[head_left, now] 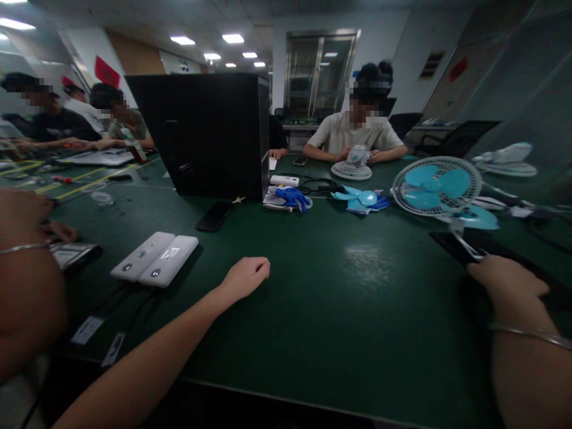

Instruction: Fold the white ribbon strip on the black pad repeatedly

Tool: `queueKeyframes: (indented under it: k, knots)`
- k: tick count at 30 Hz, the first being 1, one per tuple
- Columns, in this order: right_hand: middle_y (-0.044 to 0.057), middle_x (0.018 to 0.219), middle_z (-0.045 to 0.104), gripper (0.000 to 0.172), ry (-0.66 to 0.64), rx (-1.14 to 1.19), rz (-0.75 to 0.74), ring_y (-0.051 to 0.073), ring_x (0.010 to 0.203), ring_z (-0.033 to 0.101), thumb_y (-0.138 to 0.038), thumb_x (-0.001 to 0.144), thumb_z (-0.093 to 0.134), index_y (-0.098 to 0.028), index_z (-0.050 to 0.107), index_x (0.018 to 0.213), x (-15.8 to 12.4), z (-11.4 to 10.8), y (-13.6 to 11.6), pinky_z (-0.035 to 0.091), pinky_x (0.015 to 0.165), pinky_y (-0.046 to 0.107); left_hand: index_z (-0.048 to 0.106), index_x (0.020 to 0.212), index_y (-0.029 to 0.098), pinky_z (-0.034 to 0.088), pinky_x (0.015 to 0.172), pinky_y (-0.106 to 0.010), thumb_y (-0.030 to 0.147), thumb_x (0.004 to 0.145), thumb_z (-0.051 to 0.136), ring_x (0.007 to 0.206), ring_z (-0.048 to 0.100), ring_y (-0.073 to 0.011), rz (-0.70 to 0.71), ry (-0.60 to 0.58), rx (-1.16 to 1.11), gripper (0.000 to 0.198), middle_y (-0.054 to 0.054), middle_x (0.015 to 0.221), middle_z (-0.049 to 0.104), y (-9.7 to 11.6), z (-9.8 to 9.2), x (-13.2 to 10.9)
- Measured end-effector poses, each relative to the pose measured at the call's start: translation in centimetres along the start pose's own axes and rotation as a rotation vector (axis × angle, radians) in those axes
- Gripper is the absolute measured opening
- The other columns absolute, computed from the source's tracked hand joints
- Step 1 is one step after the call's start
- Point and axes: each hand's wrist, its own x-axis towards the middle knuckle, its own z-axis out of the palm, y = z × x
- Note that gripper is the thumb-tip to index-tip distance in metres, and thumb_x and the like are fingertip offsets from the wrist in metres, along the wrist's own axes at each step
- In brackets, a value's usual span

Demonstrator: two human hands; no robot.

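Note:
My left hand [245, 277] rests on the green table with its fingers curled into a loose fist, and nothing shows in it. On the right, my right hand [507, 277] is closed around the end of a pale, shiny strip-like piece [467, 243]; its fingertips are partly hidden. Beneath that hand lies a flat black panel [447, 243]. Just beyond it stands a fan head [435, 186] with a white grille and light blue blades. A loose light blue fan blade [478, 217] lies partly behind the grille.
A black computer case [201, 137] stands at the back left, a phone [214, 215] before it. Two white power banks [156, 259] with cables lie left. Blue gloves [292, 198] and another fan blade [357, 196] lie mid-table. A co-worker's arm [27, 286] reaches in at left; another person handles a fan opposite.

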Motion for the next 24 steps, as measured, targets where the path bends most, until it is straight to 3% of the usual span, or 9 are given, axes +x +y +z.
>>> queueKeyframes:
  k: [3,8,10,12,14,16,19,24]
  knots:
    - [0.033,0.102,0.060,0.045,-0.038,-0.004,-0.020,0.045,0.096,0.059,-0.033,0.079,0.046,-0.009,0.066,0.110,-1.7,-1.1,-1.3,0.043,0.063,0.051,0.059,0.074,0.019,0.034,0.059,-0.026,0.035,0.091,0.034,0.064,0.052,-0.0158,0.008,-0.012,-0.020,0.035,0.000,0.068,0.058,-0.2,0.0,0.1]
    - [0.023,0.115,0.060,0.054,0.030,0.040,-0.287,0.038,0.099,0.060,-0.043,0.092,0.031,-0.025,0.044,0.141,-4.4,-2.9,-5.1,0.043,0.075,0.049,0.062,0.081,0.018,0.037,0.058,-0.025,0.038,0.092,0.034,0.059,0.051,-0.0136,0.034,-0.088,-0.141,0.037,0.001,0.067,0.057,-0.4,0.3,0.1]
    - [0.017,0.123,0.057,0.052,0.066,0.094,-0.493,0.032,0.107,0.057,-0.042,0.095,0.027,-0.029,0.041,0.143,-5.7,-3.2,-7.4,0.042,0.085,0.044,0.063,0.089,0.017,0.038,0.055,-0.023,0.041,0.094,0.032,0.055,0.049,-0.0119,0.024,-0.136,-0.253,0.040,0.002,0.065,0.056,-0.4,0.5,0.1]
    - [0.012,0.127,0.054,0.049,0.129,0.214,-0.811,0.027,0.113,0.052,-0.037,0.096,0.027,-0.026,0.047,0.140,-7.5,-3.2,-9.9,0.041,0.094,0.039,0.062,0.100,0.015,0.039,0.053,-0.022,0.044,0.095,0.030,0.054,0.051,-0.0104,0.018,-0.175,-0.388,0.043,0.000,0.071,0.061,-0.4,0.7,0.3]
    - [0.012,0.122,0.054,0.046,0.191,0.351,-1.119,0.026,0.111,0.051,-0.032,0.095,0.031,-0.022,0.056,0.132,-9.7,-3.0,-12.2,0.041,0.095,0.040,0.057,0.115,0.015,0.038,0.050,-0.021,0.047,0.095,0.030,0.058,0.055,-0.0103,0.007,-0.200,-0.538,0.046,-0.005,0.087,0.066,-0.4,1.0,0.6]
    - [0.011,0.115,0.054,0.042,0.185,0.441,-1.304,0.025,0.106,0.052,-0.028,0.093,0.036,-0.024,0.058,0.129,-12.1,-2.9,-14.1,0.045,0.090,0.042,0.051,0.125,0.016,0.038,0.047,-0.020,0.052,0.096,0.027,0.064,0.059,-0.0118,-0.029,-0.212,-0.678,0.052,-0.010,0.104,0.066,-0.7,1.1,0.9]
    - [0.008,0.118,0.051,0.046,0.087,0.512,-1.450,0.022,0.101,0.052,-0.022,0.093,0.038,-0.032,0.051,0.136,-15.5,-3.0,-15.8,0.048,0.083,0.038,0.046,0.130,0.018,0.041,0.048,-0.021,0.055,0.096,0.020,0.072,0.062,-0.0140,-0.108,-0.150,-0.771,0.057,-0.013,0.116,0.062,-1.1,1.1,1.2]
    - [0.007,0.121,0.047,0.051,0.000,0.632,-1.553,0.019,0.102,0.051,-0.019,0.094,0.039,-0.036,0.042,0.141,-18.5,-3.7,-16.3,0.048,0.083,0.035,0.057,0.122,0.020,0.045,0.060,-0.024,0.047,0.098,0.028,0.085,0.058,-0.0165,-0.086,0.092,-0.489,0.047,-0.009,0.117,0.057,-1.0,0.5,0.9]
